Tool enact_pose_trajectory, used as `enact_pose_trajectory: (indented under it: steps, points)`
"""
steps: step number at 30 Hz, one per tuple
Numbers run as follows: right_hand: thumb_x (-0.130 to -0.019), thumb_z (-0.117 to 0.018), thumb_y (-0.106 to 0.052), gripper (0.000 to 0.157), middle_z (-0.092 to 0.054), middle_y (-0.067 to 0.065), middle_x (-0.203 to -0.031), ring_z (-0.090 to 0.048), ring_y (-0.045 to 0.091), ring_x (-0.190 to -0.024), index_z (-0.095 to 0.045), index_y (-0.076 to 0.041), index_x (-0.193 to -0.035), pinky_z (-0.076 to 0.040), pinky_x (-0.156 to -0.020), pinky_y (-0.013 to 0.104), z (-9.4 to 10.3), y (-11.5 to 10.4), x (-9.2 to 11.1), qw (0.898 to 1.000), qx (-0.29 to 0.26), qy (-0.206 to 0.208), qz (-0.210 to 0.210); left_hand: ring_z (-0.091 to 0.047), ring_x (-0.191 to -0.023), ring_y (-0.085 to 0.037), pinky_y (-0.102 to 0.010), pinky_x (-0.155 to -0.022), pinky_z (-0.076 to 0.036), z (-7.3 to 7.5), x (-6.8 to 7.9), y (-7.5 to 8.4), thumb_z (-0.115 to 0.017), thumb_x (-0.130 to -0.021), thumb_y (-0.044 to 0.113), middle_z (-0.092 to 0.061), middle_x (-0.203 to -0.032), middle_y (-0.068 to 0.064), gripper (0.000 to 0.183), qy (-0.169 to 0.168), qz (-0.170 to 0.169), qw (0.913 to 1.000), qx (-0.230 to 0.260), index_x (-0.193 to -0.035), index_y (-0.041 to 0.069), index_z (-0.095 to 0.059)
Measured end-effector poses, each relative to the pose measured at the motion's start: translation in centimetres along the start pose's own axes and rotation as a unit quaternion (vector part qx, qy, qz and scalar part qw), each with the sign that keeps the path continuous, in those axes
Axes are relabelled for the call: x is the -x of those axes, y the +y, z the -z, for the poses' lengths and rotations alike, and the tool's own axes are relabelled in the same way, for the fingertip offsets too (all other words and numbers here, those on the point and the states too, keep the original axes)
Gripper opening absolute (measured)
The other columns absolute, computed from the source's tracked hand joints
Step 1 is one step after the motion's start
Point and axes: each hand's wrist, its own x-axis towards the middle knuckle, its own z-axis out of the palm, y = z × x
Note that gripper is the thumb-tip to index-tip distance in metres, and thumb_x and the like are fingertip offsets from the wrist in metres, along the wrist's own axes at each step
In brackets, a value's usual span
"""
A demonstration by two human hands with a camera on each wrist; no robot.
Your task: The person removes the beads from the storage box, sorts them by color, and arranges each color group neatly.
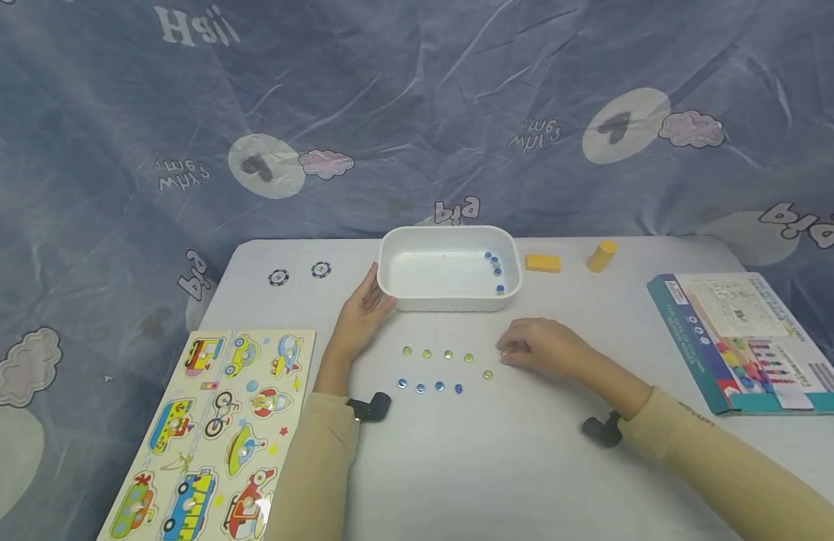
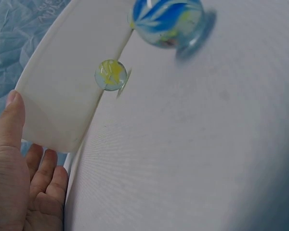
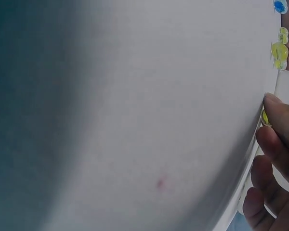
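Observation:
My left hand [image 1: 360, 317] grips the left front corner of a white plastic tub [image 1: 451, 304], thumb at the near side and fingers around the end. Between the thumb and forefinger of my right hand [image 1: 544, 350] a yellow-swirled glass marble [image 3: 265, 117] is pinched, low over the table. Several yellow marbles [image 1: 448, 355] form a row in front of the tub, with one [image 1: 488, 374] nearest my right hand. A row of several blue marbles [image 1: 439, 386] lies closer to me. Inside the tub, several marbles [image 1: 497, 272] rest toward its right end.
At left lies a wooden vehicle puzzle board [image 1: 237, 406]; two poker chips [image 1: 278, 277] sit behind it. Right of the tub are a yellow block [image 1: 542, 263] and an upright yellow cylinder [image 1: 602, 257]. A flat colourful box [image 1: 748, 342] occupies the right side. Patterned cloth [image 1: 417, 113] hangs behind.

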Motion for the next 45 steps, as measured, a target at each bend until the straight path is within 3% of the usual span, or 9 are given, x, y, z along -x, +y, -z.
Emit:
enact_pose_trajectory:
  steps: [4, 8, 11, 14, 19, 23, 31, 36, 45]
  points:
    - [-0.082, -0.072, -0.036, 0.018, -0.063, -0.019, -0.087, -0.055, 0.001, -0.074, -0.072, -0.028, -0.098, -0.053, -0.073, 0.026, 0.5, -0.4, 0.0, 1.000, 0.000, 0.011, 0.004, -0.036, -0.138, -0.003, -0.026, -0.115, -0.033, 0.1, -0.1, -0.2, -0.066, -0.087, 0.036, -0.031, -0.153, 0.015, 0.075, -0.001, -0.003, 1.0000, 0.005, -0.148, 0.040, -0.022]
    - [-0.084, -0.070, -0.038, 0.016, -0.063, -0.018, -0.087, -0.052, 0.003, -0.071, -0.071, -0.029, -0.097, -0.050, -0.067, 0.022, 2.3, -1.2, -0.4, 0.998, -0.007, 0.055, 0.025, -0.035, -0.138, -0.002, -0.026, -0.115, -0.033, 0.1, -0.2, -0.3, -0.066, -0.088, 0.036, -0.030, -0.153, 0.017, 0.076, -0.003, -0.005, 1.0000, 0.005, -0.148, 0.040, -0.021]
    - [-0.086, -0.069, -0.035, 0.017, -0.062, -0.015, -0.087, -0.050, 0.007, -0.068, -0.070, -0.026, -0.100, -0.047, -0.059, 0.021, 4.1, -1.6, -1.5, 0.995, -0.016, 0.088, 0.049, -0.035, -0.137, -0.001, -0.025, -0.115, -0.033, 0.1, -0.1, -0.2, -0.066, -0.087, 0.037, -0.030, -0.151, 0.020, 0.076, -0.003, -0.001, 1.0000, 0.002, -0.149, 0.038, -0.021]
    - [-0.087, -0.069, -0.031, 0.023, -0.062, -0.009, -0.087, -0.051, 0.010, -0.072, -0.068, -0.021, -0.107, -0.047, -0.059, 0.022, 5.6, -1.8, -3.3, 0.993, -0.028, 0.095, 0.066, -0.035, -0.138, -0.002, -0.025, -0.115, -0.033, 0.1, -0.1, 0.1, -0.066, -0.087, 0.038, -0.031, -0.152, 0.019, 0.077, -0.004, 0.006, 1.0000, 0.002, -0.150, 0.035, -0.021]
    - [-0.087, -0.069, -0.028, 0.030, -0.063, -0.006, -0.091, -0.056, 0.013, -0.082, -0.066, -0.018, -0.115, -0.051, -0.067, 0.026, 6.5, -2.1, -7.3, 0.997, -0.037, 0.049, 0.045, -0.034, -0.139, -0.006, -0.028, -0.117, -0.031, 0.5, 0.5, 1.7, -0.067, -0.086, 0.040, -0.031, -0.153, 0.015, 0.078, -0.015, 0.030, 0.9993, 0.016, -0.149, 0.036, -0.022]
    - [-0.086, -0.070, -0.028, 0.033, -0.064, -0.006, -0.093, -0.059, 0.014, -0.086, -0.065, -0.019, -0.117, -0.053, -0.074, 0.029, 6.0, -2.0, -10.2, 0.999, -0.033, -0.007, 0.018, -0.034, -0.140, -0.008, -0.028, -0.117, -0.031, 0.8, 1.0, 3.1, -0.067, -0.087, 0.036, -0.029, -0.154, 0.010, 0.079, -0.024, 0.035, 0.9990, 0.017, -0.151, 0.029, -0.021]
    - [-0.088, -0.066, -0.011, 0.029, -0.070, -0.003, -0.096, -0.060, 0.018, -0.099, -0.067, -0.021, -0.115, -0.047, -0.100, 0.039, 4.7, -2.3, -13.5, 0.993, -0.052, -0.109, 0.004, -0.034, -0.139, -0.005, -0.025, -0.116, -0.032, 1.0, 1.0, 3.2, -0.067, -0.088, 0.031, -0.028, -0.154, 0.011, 0.078, -0.029, 0.032, 0.9988, 0.021, -0.151, 0.027, -0.021]
    - [-0.090, -0.062, -0.012, 0.025, -0.069, -0.003, -0.098, -0.059, 0.017, -0.097, -0.070, -0.022, -0.111, -0.048, -0.098, 0.036, 3.9, -3.1, -14.8, 0.986, -0.099, -0.131, 0.002, -0.033, -0.140, -0.007, -0.023, -0.115, -0.031, 0.9, 0.9, 3.1, -0.067, -0.087, 0.033, -0.027, -0.155, 0.010, 0.079, -0.033, 0.033, 0.9987, 0.021, -0.151, 0.028, -0.020]
    - [-0.084, -0.067, -0.010, 0.020, -0.072, -0.006, -0.090, -0.064, 0.014, -0.087, -0.074, -0.026, -0.094, -0.054, -0.088, 0.030, 2.8, -5.3, -17.1, 0.984, -0.090, -0.150, 0.016, -0.034, -0.141, -0.013, -0.027, -0.116, -0.033, 1.1, 0.8, 3.0, -0.067, -0.088, 0.028, -0.028, -0.155, 0.003, 0.079, -0.033, 0.020, 0.9988, 0.030, -0.152, 0.024, -0.020]
